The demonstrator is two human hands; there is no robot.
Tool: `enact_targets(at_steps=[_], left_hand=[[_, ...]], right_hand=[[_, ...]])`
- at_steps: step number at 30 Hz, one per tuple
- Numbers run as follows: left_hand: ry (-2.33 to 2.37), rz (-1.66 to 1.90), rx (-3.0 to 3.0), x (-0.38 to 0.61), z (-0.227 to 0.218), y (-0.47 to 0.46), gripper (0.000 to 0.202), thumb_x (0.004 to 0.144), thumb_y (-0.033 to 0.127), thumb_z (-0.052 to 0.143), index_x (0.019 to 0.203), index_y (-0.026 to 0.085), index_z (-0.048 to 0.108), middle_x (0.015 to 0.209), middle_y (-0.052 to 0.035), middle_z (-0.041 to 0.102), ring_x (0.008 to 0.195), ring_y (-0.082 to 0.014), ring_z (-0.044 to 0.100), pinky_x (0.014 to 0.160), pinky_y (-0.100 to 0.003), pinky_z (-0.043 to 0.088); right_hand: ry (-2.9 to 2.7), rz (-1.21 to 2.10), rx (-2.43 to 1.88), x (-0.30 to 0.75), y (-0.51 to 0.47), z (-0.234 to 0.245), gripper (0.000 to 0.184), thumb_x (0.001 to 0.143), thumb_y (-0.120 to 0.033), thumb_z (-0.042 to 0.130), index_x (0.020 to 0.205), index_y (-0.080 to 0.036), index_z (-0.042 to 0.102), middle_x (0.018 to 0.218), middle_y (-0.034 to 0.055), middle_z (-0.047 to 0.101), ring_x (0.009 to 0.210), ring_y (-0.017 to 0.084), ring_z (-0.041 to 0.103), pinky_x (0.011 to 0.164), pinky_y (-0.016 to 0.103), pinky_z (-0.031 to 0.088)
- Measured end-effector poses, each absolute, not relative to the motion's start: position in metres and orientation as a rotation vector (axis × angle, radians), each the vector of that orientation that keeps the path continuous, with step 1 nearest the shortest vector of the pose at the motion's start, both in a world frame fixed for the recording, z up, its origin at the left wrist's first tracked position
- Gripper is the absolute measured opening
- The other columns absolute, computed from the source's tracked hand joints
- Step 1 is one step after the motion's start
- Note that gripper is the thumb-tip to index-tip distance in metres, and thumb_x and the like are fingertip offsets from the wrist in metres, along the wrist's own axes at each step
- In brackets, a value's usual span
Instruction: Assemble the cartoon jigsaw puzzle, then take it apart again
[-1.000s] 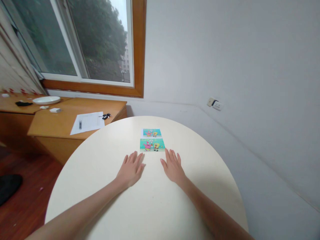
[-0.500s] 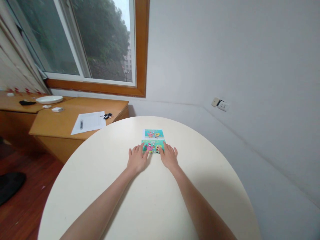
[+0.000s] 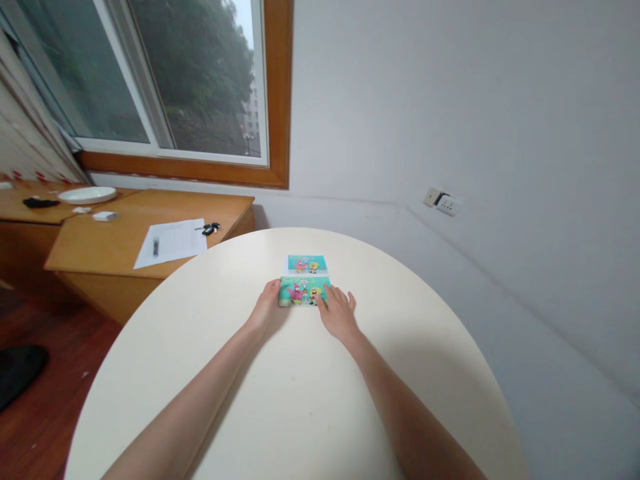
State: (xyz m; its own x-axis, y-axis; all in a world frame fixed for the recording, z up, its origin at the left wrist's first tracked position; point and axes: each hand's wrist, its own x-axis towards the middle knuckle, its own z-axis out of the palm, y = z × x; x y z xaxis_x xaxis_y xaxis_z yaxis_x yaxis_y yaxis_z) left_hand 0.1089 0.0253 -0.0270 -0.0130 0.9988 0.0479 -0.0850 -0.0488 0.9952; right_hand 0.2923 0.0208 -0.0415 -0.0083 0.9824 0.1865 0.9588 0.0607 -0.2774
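A turquoise cartoon picture card (image 3: 300, 293), printed with a pink figure and a yellow one, lies near the middle of the round table; I cannot tell how thick it is. My left hand (image 3: 266, 304) is closed at its left edge, with the fingers partly hidden behind it. My right hand (image 3: 339, 316) rests on its right end, fingers spread and thumb on the print. Just beyond lies a second, similar turquoise picture (image 3: 306, 262) with a white margin, untouched by either hand.
The round white table (image 3: 240, 400) fills the foreground. On a wooden desk (image 3: 220, 203) at the left are a printed paper sheet (image 3: 173, 241), keys (image 3: 211, 229), a small white box (image 3: 105, 217) and a white plate (image 3: 87, 195). A wall socket (image 3: 448, 204) is at the right.
My left hand has drawn back from the top of the near card to its left edge, its fingers curling in. The right hand stays on the card. The view has shifted slightly.
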Motion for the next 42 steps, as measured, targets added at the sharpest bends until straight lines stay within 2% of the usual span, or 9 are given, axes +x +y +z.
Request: enact_targets(at_steps=[5,9,14,17,21,25,31,37,42], left_hand=[[1.062,1.289,0.976,0.105,-0.019,0.023,0.032,0.087,0.043,0.039,0.103,0.021,0.056,0.106,-0.0060,0.066,0.106,-0.0230,0.056,0.098,-0.041,0.036],[0.981,1.338,0.919,0.103,-0.018,0.025,0.031,0.087,0.040,0.038,0.095,0.019,0.060,0.103,-0.0075,0.067,0.105,-0.0224,0.057,0.100,-0.041,0.034],[0.881,1.386,0.822,0.099,-0.016,0.026,0.030,0.085,0.039,0.041,0.086,0.017,0.062,0.094,-0.0080,0.067,0.099,-0.0203,0.059,0.098,-0.037,0.039],[0.831,1.375,0.720,0.096,-0.015,0.025,0.031,0.084,0.040,0.042,0.084,0.017,0.063,0.090,-0.0082,0.066,0.094,-0.0196,0.061,0.091,-0.035,0.044],[0.755,1.374,0.532,0.095,-0.013,0.021,0.030,0.084,0.038,0.043,0.081,0.016,0.063,0.086,-0.0075,0.065,0.082,-0.0162,0.062,0.076,-0.029,0.049],[0.606,1.347,0.282,0.096,-0.010,0.017,0.030,0.088,0.036,0.040,0.083,0.015,0.060,0.085,-0.0087,0.063,0.075,-0.0155,0.062,0.068,-0.028,0.050],[0.513,1.356,0.148,0.095,-0.011,0.016,0.030,0.089,0.039,0.037,0.091,0.015,0.055,0.088,-0.0129,0.062,0.079,-0.0214,0.063,0.068,-0.035,0.052],[0.475,1.264,0.144,0.094,-0.014,0.017,0.041,0.090,0.042,0.034,0.104,0.008,0.053,0.093,-0.0171,0.064,0.081,-0.0235,0.064,0.070,-0.035,0.052],[0.420,1.209,0.183,0.093,-0.017,0.017,0.049,0.091,0.044,0.030,0.105,0.004,0.056,0.091,-0.0187,0.065,0.082,-0.0245,0.064,0.074,-0.036,0.052]], right_hand=[[-2.040,0.077,-1.937,0.293,0.021,-0.044,0.049,0.094,-0.043,0.024,0.133,-0.019,0.042,0.137,0.0109,0.047,0.128,0.022,0.037,0.108,0.047,0.015],[-2.046,0.080,-1.913,0.294,0.020,-0.045,0.048,0.094,-0.041,0.025,0.132,-0.019,0.044,0.136,0.0107,0.048,0.128,0.022,0.038,0.108,0.047,0.015],[-2.051,0.112,-1.888,0.295,0.019,-0.044,0.046,0.094,-0.040,0.025,0.130,-0.020,0.046,0.136,0.0087,0.049,0.128,0.022,0.038,0.108,0.047,0.015],[-2.056,0.124,-1.879,0.295,0.018,-0.043,0.045,0.094,-0.039,0.026,0.130,-0.020,0.046,0.135,0.0073,0.050,0.128,0.022,0.038,0.108,0.047,0.016],[-2.050,0.130,-1.873,0.295,0.019,-0.043,0.043,0.094,-0.038,0.027,0.129,-0.022,0.048,0.135,0.0061,0.051,0.128,0.021,0.038,0.108,0.046,0.016],[-2.025,0.127,-1.857,0.295,0.020,-0.046,0.041,0.094,-0.038,0.029,0.126,-0.023,0.050,0.133,0.0060,0.052,0.127,0.021,0.040,0.107,0.046,0.019],[-2.012,0.138,-1.808,0.296,0.020,-0.047,0.039,0.093,-0.037,0.032,0.123,-0.022,0.053,0.131,0.0062,0.055,0.126,0.023,0.041,0.106,0.048,0.021],[-2.017,0.146,-1.759,0.297,0.020,-0.046,0.036,0.093,-0.036,0.035,0.118,-0.023,0.056,0.128,0.0058,0.057,0.124,0.025,0.044,0.102,0.047,0.027],[-2.012,0.146,-1.713,0.298,0.019,-0.046,0.034,0.092,-0.035,0.036,0.116,-0.024,0.058,0.125,0.0062,0.059,0.122,0.024,0.045,0.100,0.045,0.031]])
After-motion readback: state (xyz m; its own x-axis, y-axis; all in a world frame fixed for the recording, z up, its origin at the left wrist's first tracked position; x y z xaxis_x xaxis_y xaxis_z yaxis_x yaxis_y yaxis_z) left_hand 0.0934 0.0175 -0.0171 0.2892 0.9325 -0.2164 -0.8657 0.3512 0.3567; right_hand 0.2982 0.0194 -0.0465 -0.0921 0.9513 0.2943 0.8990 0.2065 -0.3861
